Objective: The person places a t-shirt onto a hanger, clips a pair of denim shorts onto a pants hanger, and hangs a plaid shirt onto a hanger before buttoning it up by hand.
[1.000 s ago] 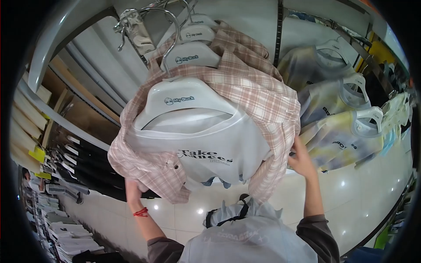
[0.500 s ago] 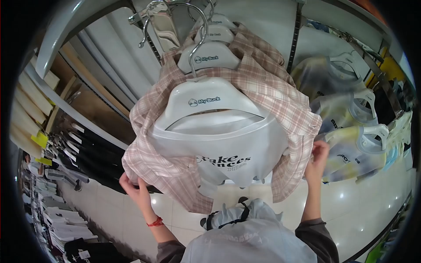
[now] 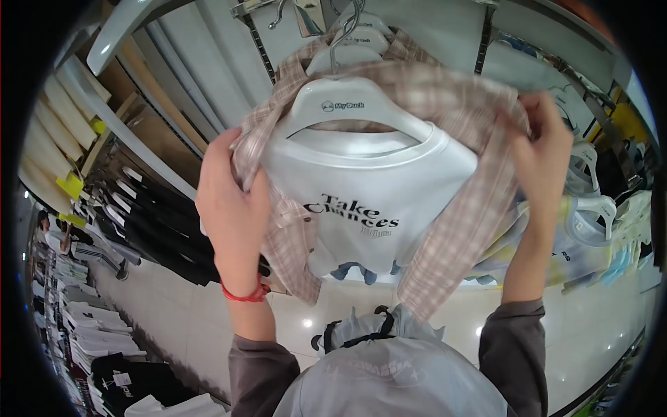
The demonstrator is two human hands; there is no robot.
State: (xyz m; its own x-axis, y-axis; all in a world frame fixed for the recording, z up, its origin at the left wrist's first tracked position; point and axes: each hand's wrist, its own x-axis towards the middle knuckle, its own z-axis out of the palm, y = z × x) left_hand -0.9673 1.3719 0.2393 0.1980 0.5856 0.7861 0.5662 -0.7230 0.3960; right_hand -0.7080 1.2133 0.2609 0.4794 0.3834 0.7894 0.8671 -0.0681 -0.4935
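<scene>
A pink-and-white plaid shirt [image 3: 458, 229] hangs over a white T-shirt [image 3: 361, 187] printed "Take Chances". Both are on a white "My Duck" hanger [image 3: 344, 97] with a metal hook. My left hand [image 3: 233, 201], with a red band on its wrist, is closed on the plaid cloth at the left shoulder edge, thumb in front. On the opposite side, my right hand [image 3: 545, 142] pinches the shirt's raised right shoulder, which is smeared by motion. The plaid front edges hang apart on either side of the print. Parts of my fingertips are hidden behind the cloth.
More hangers [image 3: 365, 38] with plaid shirts hang close behind. Tie-dyed tops [image 3: 542, 236] hang at the right, black garments [image 3: 153, 229] at the left. A white rail [image 3: 153, 149] crosses the left side. Folded clothes [image 3: 104, 333] lie lower left; a person [image 3: 97, 257] is beyond.
Both hands have moved up from the shirt's lower sides to its shoulder edges. The plaid cloth is lifted at the right, and more of the white T-shirt's print shows.
</scene>
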